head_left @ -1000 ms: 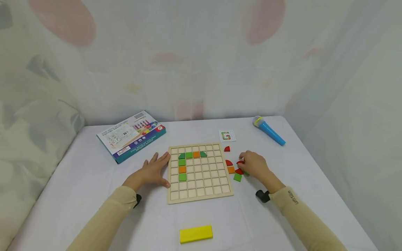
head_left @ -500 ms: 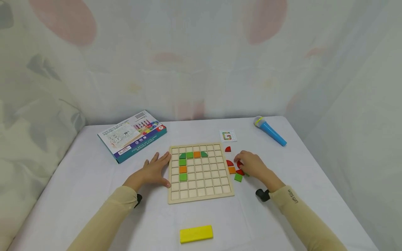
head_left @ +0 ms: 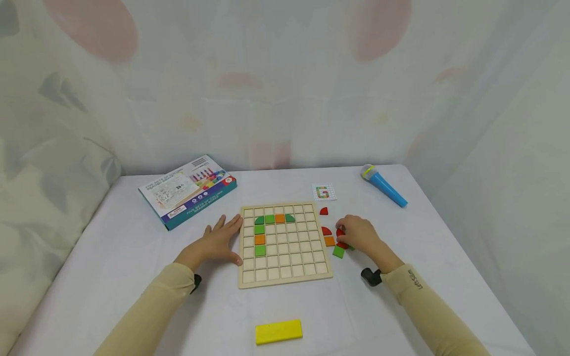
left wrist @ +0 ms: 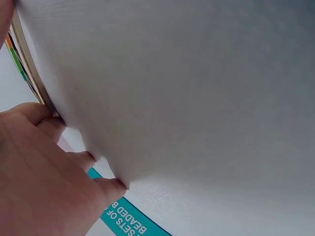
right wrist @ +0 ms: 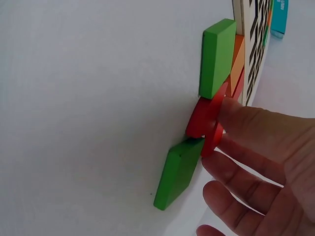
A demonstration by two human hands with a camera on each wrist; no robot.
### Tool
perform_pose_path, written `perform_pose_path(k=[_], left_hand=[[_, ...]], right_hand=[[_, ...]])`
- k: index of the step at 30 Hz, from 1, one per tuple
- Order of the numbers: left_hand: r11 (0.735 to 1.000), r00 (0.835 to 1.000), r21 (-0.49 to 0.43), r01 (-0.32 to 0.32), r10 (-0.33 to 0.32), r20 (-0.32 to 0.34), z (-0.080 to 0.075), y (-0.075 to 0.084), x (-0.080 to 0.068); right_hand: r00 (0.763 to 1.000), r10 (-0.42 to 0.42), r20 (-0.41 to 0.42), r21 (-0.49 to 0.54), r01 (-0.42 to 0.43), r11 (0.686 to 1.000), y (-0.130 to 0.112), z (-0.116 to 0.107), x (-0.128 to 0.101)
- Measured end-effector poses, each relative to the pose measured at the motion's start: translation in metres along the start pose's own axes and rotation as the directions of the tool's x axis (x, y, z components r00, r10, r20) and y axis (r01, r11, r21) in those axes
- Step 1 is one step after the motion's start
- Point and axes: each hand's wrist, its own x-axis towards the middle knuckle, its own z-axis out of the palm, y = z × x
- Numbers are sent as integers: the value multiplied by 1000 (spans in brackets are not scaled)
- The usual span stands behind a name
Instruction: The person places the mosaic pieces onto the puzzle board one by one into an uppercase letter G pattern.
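Observation:
A wooden grid board (head_left: 285, 267) lies in the middle of the white table, with green and orange tiles (head_left: 260, 240) set in its upper left cells. My left hand (head_left: 224, 241) rests flat on the table, fingers straight against the board's left edge (left wrist: 29, 69). My right hand (head_left: 353, 233) is just right of the board, among the loose pieces. Its thumb and fingertips (right wrist: 246, 123) pinch a thin red piece (right wrist: 212, 130) held up on edge. Under it lie another red piece (right wrist: 198, 118) and two green squares (right wrist: 217, 56) (right wrist: 178, 172).
More loose pieces lie beside the board: a red quarter (head_left: 323, 211), a red one (head_left: 326, 231), an orange square (head_left: 329, 241), a green square (head_left: 338, 251). A pattern card (head_left: 323, 192), blue microphone (head_left: 384, 186), game box (head_left: 189, 190) and yellow block (head_left: 278, 331) also sit on the table.
Almost nothing: the right hand stays over the loose pieces with the red piece at its fingertips, and the left hand has not moved.

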Motion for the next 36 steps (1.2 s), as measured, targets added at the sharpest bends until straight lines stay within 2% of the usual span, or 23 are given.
perform_pose_path(k=[9,13,17,20,24,26,28,32,36], left_hand=[[1000,1000,-7,0,0,1,-2,2,-2],[1000,1000,-11,-2,2,4,-2,2,-3],[1000,1000,-4,8,-8,14,-1,1,-2],[1000,1000,2,15,-15,18,-1,1,-1],[1000,1000,3,21,-21,22,0,0,-1],[1000,999,2,24,-24,26,0,0,-1],[1000,999,3,22,-22,24,0,0,-2],[1000,1000,11,13,-13,15,0,-2,-1],[1000,1000,11,17,-17,15,0,0,-2]], right_hand=[[1000,-5,21,-22,5,1000,-4,-3,-2],[999,-30,-20,4,30,1000,-8,-6,-4],[990,-110,-88,40,114,993,-25,-10,-6],[964,-224,-141,26,230,973,-48,-12,-8],[892,-410,-189,-22,414,910,-88,-3,-9],[855,-487,-181,-39,488,872,-108,6,-9],[833,-534,-147,-56,532,845,-127,13,-10],[822,-565,-65,-81,560,824,-155,26,-10],[820,-572,-12,-81,569,818,-168,34,-8]])
